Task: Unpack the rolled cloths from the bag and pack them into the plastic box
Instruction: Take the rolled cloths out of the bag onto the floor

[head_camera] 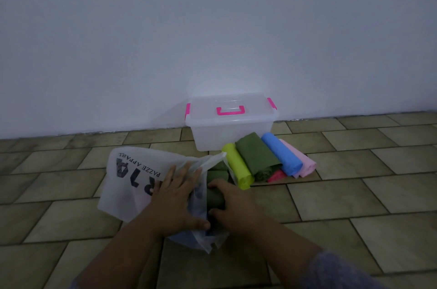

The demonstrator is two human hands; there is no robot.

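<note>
Olive-brown floor tiles (354,194) run up to a plain pale wall (212,28) at twelve o'clock. At nine o'clock from your hands lies the white plastic bag (132,177) with dark lettering, slumped on the floor, its mouth opening toward three o'clock. Your left hand (176,199) lies flat on the bag's upper side by the mouth, fingers spread and released, gripping nothing. Just beside it at three o'clock, your right hand (233,206) has its fingers curled around a dark green rolled cloth (215,197) sitting in the bag's mouth; a second green roll (217,170) shows behind it. At one o'clock from the bag, five rolls lie side by side on the floor: lime (237,165), olive green (256,154), a small red one (275,176) tucked low, blue (281,154) and pink (301,162). Behind them, against the wall, stands the clear plastic box (212,137), lid on, with pink handle and clips.
</note>
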